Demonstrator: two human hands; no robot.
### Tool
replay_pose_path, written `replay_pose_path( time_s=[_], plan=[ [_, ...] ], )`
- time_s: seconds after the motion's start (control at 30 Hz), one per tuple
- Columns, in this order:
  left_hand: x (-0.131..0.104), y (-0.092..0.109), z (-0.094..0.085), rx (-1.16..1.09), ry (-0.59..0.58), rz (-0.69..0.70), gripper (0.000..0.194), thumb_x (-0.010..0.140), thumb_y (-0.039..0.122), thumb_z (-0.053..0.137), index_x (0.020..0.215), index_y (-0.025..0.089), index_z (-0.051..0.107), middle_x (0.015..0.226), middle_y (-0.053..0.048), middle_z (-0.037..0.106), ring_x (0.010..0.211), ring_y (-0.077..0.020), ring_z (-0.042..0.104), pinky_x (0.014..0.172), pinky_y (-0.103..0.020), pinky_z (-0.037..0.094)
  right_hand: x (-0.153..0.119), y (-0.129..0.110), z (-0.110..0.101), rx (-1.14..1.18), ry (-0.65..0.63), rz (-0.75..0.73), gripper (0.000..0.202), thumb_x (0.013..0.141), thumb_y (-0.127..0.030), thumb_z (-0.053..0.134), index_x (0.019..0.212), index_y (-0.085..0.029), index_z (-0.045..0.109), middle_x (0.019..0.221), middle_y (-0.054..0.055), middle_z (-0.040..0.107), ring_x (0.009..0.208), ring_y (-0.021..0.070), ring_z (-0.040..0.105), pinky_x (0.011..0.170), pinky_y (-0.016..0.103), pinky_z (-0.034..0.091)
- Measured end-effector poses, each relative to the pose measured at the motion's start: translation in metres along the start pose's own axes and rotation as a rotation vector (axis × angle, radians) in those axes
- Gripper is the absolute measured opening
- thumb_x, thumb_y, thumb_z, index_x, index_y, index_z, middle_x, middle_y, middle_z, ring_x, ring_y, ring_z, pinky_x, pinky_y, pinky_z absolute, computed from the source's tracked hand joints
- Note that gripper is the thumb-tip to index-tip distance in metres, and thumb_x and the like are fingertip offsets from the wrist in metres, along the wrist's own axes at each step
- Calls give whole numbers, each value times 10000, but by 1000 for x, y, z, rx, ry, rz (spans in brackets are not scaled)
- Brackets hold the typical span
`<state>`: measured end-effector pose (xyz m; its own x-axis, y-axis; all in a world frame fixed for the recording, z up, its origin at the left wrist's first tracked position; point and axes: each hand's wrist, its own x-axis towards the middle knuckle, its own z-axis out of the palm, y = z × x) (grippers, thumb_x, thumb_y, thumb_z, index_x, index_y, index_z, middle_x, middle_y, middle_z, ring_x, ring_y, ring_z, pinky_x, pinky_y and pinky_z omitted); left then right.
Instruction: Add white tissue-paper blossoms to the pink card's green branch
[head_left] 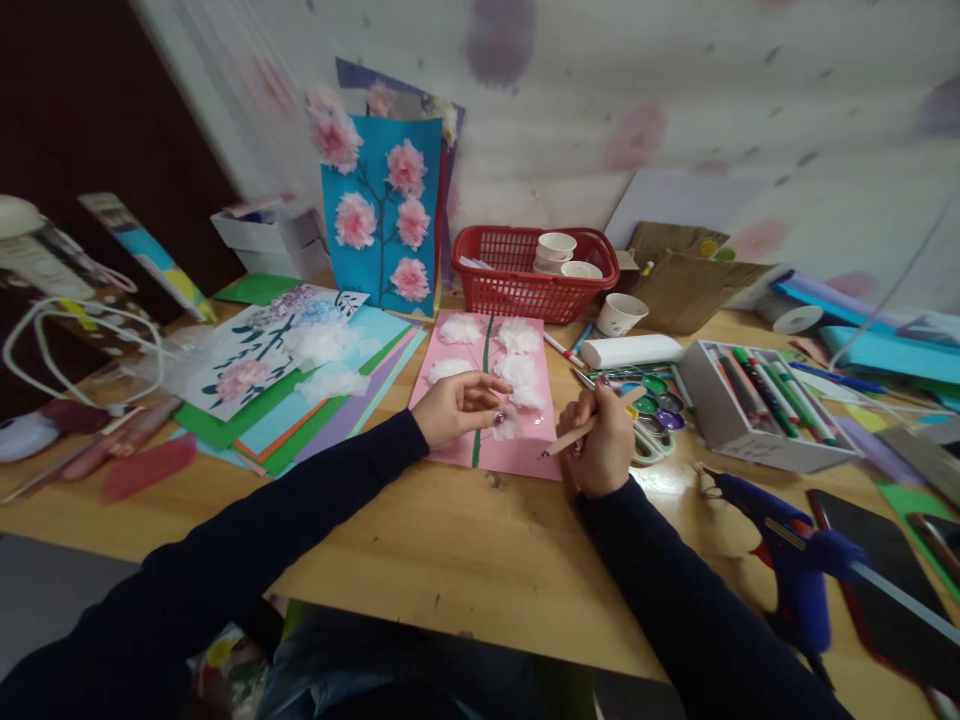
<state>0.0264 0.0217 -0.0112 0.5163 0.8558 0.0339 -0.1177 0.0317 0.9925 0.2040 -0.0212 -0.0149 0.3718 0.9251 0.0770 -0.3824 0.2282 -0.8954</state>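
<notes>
A pink sheet (pixel 525 461) lies on the wooden table, with a green painted stem down its middle and several white tissue flowers (pixel 517 336) on both sides. Over the lower part of the sheet is my left hand (pixel 463 408), thumb and fingers pinched near a small pale tissue piece (pixel 506 424); what lies between the fingertips is too small to make out. My right hand (pixel 600 440) is closed around a thin wooden stick (pixel 568 438), whose tip points down at the sheet's lower right corner.
A blue card with pink flowers (pixel 382 215) stands behind, beside a red basket (pixel 534 290) with paper cups. Coloured papers (pixel 300 440) lie left. A marker box (pixel 765 410), scissors (pixel 651 442), a glue gun (pixel 795 560) and a dark tablet (pixel 885 590) are right.
</notes>
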Motion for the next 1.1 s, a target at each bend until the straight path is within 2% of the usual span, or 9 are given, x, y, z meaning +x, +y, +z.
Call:
replay_pose_path(
  time_s=[0.1, 0.17, 0.3, 0.43, 0.53, 0.7, 0.87, 0.97, 1.1],
  plan=[
    [1, 23, 0, -123, 52, 126, 338, 594, 108, 772, 902, 133, 633, 734, 2, 664, 700, -110, 631, 677, -241, 496, -5, -4, 5, -67, -147, -42, 556, 865, -450, 490, 383, -209, 352, 384, -29, 360, 397, 80, 398, 393, 214, 319],
    [4, 43, 3, -222, 99, 236, 331, 617, 131, 777, 915, 146, 634, 752, 11, 662, 703, -105, 631, 683, -237, 496, -13, -7, 10, -109, -295, 18, 512, 845, -525, 526, 464, -198, 423, 504, -11, 458, 476, 98, 462, 447, 234, 367],
    [12, 77, 13, -355, 81, 359, 292, 652, 106, 750, 912, 160, 631, 754, 17, 655, 717, -102, 635, 686, -225, 494, -41, -7, 25, -199, -554, 213, 322, 820, -515, 586, 873, -198, 578, 541, -89, 346, 407, 73, 291, 402, 225, 248],
    [23, 87, 25, -411, 99, 381, 277, 680, 71, 718, 916, 171, 615, 761, 29, 648, 720, -93, 634, 697, -223, 494, -62, -4, 43, -469, -737, 98, 314, 833, -438, 612, 992, -168, 610, 576, -79, 316, 515, 89, 304, 488, 242, 250],
    [28, 86, 34, -431, 129, 367, 255, 716, 49, 672, 928, 174, 611, 803, 29, 653, 742, -95, 635, 709, -235, 498, -66, 1, 52, -534, -791, 12, 248, 859, -398, 583, 968, -177, 602, 590, -70, 333, 554, 102, 331, 525, 249, 272],
    [29, 86, 43, -409, 127, 350, 242, 734, 59, 659, 935, 180, 599, 828, 24, 653, 808, -115, 647, 743, -250, 500, -66, 11, 59, -475, -776, -130, 240, 890, -337, 519, 707, -204, 438, 625, -56, 334, 566, 99, 290, 517, 241, 266],
    [25, 89, 34, -422, 118, 352, 236, 706, 52, 676, 902, 163, 605, 809, 10, 663, 802, -123, 647, 729, -249, 503, -69, 9, 57, -537, -806, -108, 288, 891, -354, 511, 673, -210, 390, 589, -61, 318, 537, 92, 276, 488, 227, 262],
    [20, 90, 17, -392, 117, 338, 251, 670, 30, 691, 881, 146, 619, 776, 9, 660, 751, -110, 635, 705, -241, 499, -68, -11, 46, -712, -838, -103, 269, 904, -384, 495, 712, -196, 480, 566, -55, 371, 526, 100, 326, 491, 230, 281],
    [9, 88, -11, -270, 116, 318, 254, 632, 34, 722, 848, 123, 624, 782, 4, 648, 743, -108, 621, 722, -261, 493, -65, -64, 7, -1145, -901, -157, 306, 914, -424, 474, 710, -202, 532, 592, -12, 514, 525, 119, 425, 506, 244, 326]
  ],
)
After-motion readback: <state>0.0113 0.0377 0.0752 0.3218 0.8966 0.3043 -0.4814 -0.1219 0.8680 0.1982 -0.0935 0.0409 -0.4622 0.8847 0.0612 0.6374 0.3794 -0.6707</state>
